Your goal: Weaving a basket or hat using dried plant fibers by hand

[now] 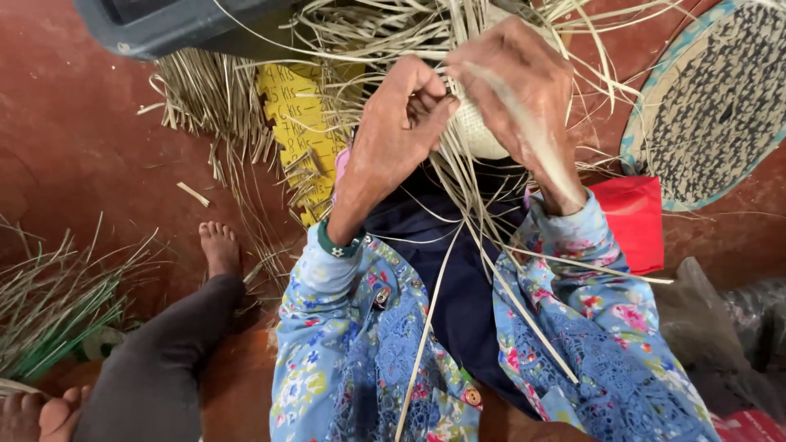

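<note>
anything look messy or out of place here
Nothing looks damaged. Both hands, left and right, grip a small pale woven piece whose loose straw strips trail over the lap. More strips lie strewn on the red floor, partly covering a yellow sheet.

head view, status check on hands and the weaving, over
Left hand and right hand both pinching strips on small pale woven piece. Loose straw strips trailing over lap. Nothing blocking.
</note>
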